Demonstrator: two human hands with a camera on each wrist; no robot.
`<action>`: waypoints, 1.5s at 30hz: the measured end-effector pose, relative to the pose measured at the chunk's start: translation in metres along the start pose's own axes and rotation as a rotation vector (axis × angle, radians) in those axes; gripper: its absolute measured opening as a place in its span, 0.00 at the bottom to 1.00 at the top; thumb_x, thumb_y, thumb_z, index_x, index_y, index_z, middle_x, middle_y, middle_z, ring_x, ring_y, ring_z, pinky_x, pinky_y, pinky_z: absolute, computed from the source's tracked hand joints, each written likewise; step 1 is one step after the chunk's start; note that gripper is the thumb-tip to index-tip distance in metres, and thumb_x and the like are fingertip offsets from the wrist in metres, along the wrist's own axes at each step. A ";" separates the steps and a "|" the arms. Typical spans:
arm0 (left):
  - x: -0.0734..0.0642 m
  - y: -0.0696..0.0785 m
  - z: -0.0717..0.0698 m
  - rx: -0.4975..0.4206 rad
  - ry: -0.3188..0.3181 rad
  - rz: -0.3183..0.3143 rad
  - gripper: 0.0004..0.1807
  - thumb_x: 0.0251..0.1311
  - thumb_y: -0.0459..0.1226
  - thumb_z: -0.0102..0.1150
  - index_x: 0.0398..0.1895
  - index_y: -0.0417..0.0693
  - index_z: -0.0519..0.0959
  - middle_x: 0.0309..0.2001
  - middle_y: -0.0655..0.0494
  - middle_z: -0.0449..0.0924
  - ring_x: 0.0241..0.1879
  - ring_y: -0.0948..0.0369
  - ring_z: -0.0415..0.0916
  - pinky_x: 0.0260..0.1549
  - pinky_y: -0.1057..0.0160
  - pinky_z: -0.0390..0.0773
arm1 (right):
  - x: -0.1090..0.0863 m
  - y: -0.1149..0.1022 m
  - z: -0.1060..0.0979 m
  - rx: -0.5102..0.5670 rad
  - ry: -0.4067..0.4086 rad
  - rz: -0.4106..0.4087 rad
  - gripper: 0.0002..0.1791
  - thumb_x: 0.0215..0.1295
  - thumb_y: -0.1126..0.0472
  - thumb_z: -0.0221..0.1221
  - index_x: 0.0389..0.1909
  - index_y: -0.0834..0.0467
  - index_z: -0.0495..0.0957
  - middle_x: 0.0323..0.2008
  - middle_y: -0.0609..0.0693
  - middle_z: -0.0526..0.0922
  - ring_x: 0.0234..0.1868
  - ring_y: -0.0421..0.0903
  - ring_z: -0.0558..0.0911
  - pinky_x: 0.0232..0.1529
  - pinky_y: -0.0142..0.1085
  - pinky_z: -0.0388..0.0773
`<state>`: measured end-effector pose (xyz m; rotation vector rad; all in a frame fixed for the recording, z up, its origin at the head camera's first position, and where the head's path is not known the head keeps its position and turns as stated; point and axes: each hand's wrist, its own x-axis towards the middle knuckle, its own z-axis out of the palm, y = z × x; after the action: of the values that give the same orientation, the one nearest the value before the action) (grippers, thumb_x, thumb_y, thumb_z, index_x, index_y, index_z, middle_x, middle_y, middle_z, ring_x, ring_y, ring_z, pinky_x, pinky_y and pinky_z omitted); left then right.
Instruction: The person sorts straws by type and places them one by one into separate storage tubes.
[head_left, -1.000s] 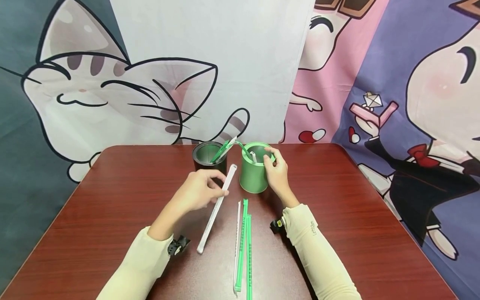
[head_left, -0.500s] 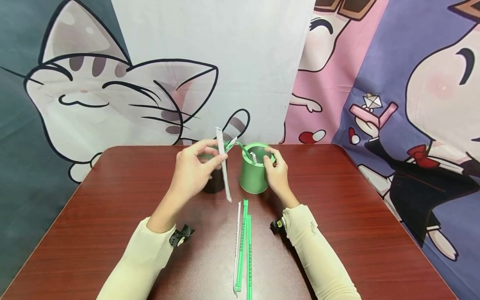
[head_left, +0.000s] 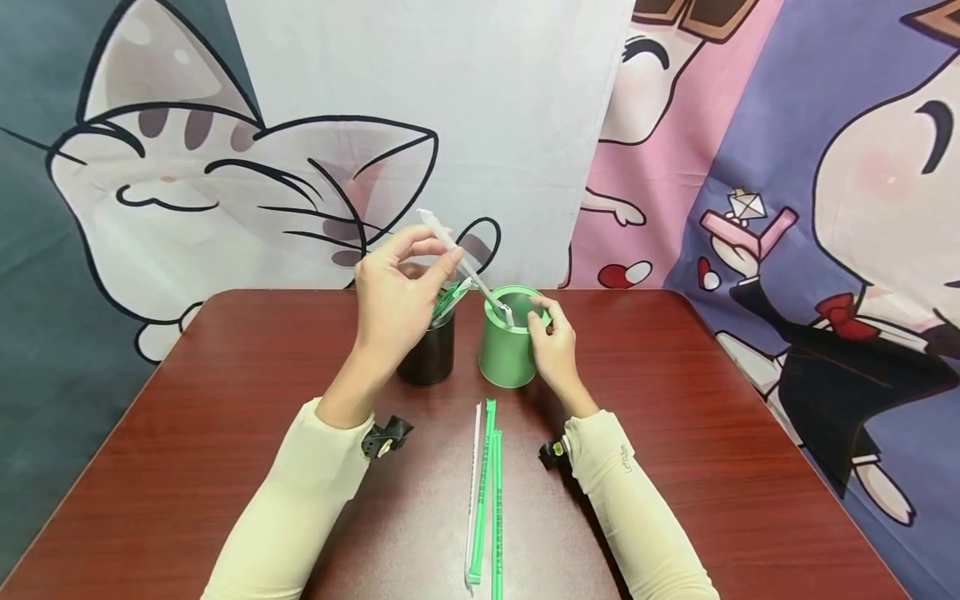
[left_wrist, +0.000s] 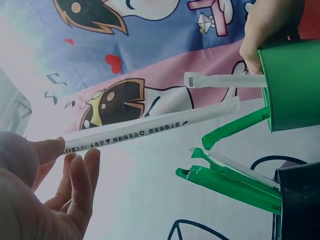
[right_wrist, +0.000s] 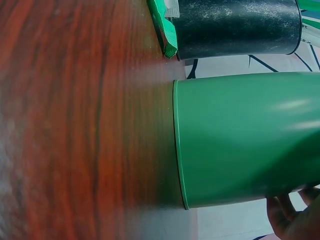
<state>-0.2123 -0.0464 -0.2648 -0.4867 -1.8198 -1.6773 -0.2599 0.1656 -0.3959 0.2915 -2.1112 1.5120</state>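
Head view: the left hand (head_left: 396, 296) pinches a white straw (left_wrist: 145, 128) above the green cup (head_left: 507, 354) towards the worktop (head_left: 690, 400)'s far edge, the right hand (head_left: 555, 340) grips that cup, and I'd stand the straw more upright.

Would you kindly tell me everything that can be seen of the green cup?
The green cup is a plain, smooth, slightly glossy cylinder with a paler rim; metal or plastic, I cannot tell. It stands upright on the table, open at the top, beside the black cup but apart from it. One white straw and one green straw stick out of its mouth. The right hand grips it near the rim.
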 end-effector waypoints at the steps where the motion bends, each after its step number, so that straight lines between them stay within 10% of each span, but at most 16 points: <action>1: 0.001 -0.001 0.001 0.017 0.006 0.004 0.10 0.57 0.34 0.71 0.41 0.41 0.85 0.33 0.51 0.86 0.21 0.59 0.83 0.21 0.69 0.77 | 0.000 0.000 0.001 -0.001 -0.001 0.003 0.15 0.70 0.69 0.54 0.54 0.69 0.77 0.46 0.64 0.81 0.21 0.40 0.63 0.26 0.29 0.62; 7: 0.002 -0.011 0.008 0.239 -0.079 -0.004 0.08 0.56 0.37 0.73 0.39 0.49 0.88 0.34 0.54 0.88 0.27 0.58 0.86 0.28 0.67 0.80 | -0.002 0.002 0.003 0.006 -0.008 0.007 0.15 0.70 0.68 0.54 0.55 0.69 0.76 0.43 0.63 0.80 0.22 0.41 0.64 0.27 0.30 0.63; 13: -0.002 -0.012 0.007 0.534 -0.219 -0.023 0.25 0.51 0.44 0.76 0.55 0.55 0.84 0.41 0.59 0.88 0.29 0.64 0.84 0.30 0.61 0.77 | -0.004 0.001 0.004 0.018 -0.013 0.004 0.15 0.70 0.69 0.53 0.55 0.70 0.76 0.46 0.66 0.80 0.22 0.41 0.64 0.27 0.30 0.63; 21: -0.020 -0.011 0.001 0.500 -0.231 -0.024 0.23 0.46 0.46 0.79 0.48 0.54 0.85 0.38 0.62 0.86 0.26 0.66 0.80 0.29 0.61 0.77 | -0.001 -0.003 0.005 0.016 -0.003 -0.028 0.15 0.70 0.69 0.54 0.54 0.71 0.76 0.45 0.67 0.80 0.21 0.39 0.63 0.26 0.28 0.62; 26: -0.044 -0.020 0.004 0.371 -0.320 -0.142 0.23 0.45 0.47 0.80 0.45 0.51 0.85 0.30 0.61 0.84 0.24 0.63 0.78 0.29 0.63 0.78 | 0.000 -0.002 0.002 0.007 0.010 -0.033 0.15 0.70 0.69 0.54 0.54 0.71 0.76 0.45 0.66 0.81 0.21 0.40 0.63 0.26 0.29 0.62; 37: -0.078 -0.071 0.013 0.432 -0.622 -0.587 0.28 0.48 0.50 0.77 0.51 0.49 0.82 0.27 0.63 0.85 0.28 0.61 0.83 0.32 0.59 0.78 | 0.000 0.001 -0.001 0.002 0.018 -0.027 0.15 0.70 0.69 0.54 0.54 0.70 0.76 0.40 0.67 0.80 0.20 0.39 0.62 0.25 0.28 0.61; 45: -0.091 -0.087 0.017 0.459 -0.666 -0.673 0.29 0.48 0.50 0.76 0.52 0.48 0.80 0.25 0.63 0.84 0.27 0.58 0.85 0.28 0.61 0.77 | 0.001 0.001 -0.001 0.006 0.008 -0.029 0.15 0.70 0.69 0.54 0.54 0.71 0.76 0.46 0.67 0.80 0.21 0.39 0.62 0.26 0.28 0.61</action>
<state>-0.2030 -0.0292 -0.3902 -0.2473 -3.0237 -1.4852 -0.2607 0.1670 -0.3963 0.3155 -2.0877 1.5008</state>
